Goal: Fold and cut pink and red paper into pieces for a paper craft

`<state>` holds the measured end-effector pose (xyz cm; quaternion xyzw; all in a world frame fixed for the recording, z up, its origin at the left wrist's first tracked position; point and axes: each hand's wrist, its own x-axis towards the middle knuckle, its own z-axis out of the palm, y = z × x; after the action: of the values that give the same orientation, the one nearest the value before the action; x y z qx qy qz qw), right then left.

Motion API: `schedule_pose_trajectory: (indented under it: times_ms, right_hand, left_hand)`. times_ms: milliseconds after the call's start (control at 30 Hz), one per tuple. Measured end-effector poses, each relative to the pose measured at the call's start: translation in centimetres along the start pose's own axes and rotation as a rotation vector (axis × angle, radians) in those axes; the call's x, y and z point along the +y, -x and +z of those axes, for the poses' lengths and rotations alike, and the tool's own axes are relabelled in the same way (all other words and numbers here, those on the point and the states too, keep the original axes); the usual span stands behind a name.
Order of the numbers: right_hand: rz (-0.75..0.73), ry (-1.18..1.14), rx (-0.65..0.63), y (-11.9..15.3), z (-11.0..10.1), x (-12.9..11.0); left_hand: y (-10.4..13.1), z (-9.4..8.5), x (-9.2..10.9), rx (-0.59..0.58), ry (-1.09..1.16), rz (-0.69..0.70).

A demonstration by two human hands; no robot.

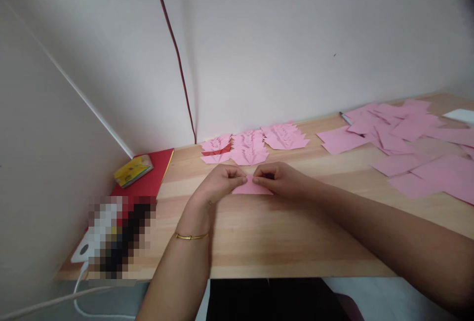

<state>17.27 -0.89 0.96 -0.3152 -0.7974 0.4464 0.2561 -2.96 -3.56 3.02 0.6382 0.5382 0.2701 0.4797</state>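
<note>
Pink paper [251, 189] is at the middle of the worktop [281, 237], just in front of a group of zigzag-edged pink papers [250, 156]. The left hand [221, 181] and right hand [285, 179] each pinch its far part between thumb and fingers, thumb tips close together. Whether it lies flat against the wood cannot be determined. Risks noted: unequal pull between the two pinches could tear or skew the paper; a forward slip of the knuckles could disturb the zigzag-edged group.

Yellow packet [133, 171] on red folder [148, 182], dark red cord [177, 54] in front of pale wall [296, 39].
</note>
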Motion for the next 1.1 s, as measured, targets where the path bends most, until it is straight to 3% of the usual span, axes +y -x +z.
schedule_pose_trajectory:
  times_ms: [267,567,800,1000,1100]
  right_hand:
    - [-0.064,0.018,0.012,0.0,0.8,0.3]
    - [-0.017,-0.024,0.118,-0.3,-0.1,0.7]
    - [0.004,-0.03,0.121,-0.4,-0.4,1.0]
    - [0.067,-0.036,0.249,-0.5,-1.6,1.5]
    - [0.086,-0.071,0.25,-0.6,-1.8,2.0]
  left_hand:
    - [-0.4,1.1,0.0,-0.012,-0.04,0.052]
    - [-0.3,0.0,-0.3,0.047,-0.135,0.023]
    - [-0.1,-0.5,0.0,0.069,-0.173,-0.009]
    - [-0.1,-1.7,-0.9,0.26,-0.225,-0.033]
    - [-0.5,-1.9,-1.2,0.347,-0.173,0.004]
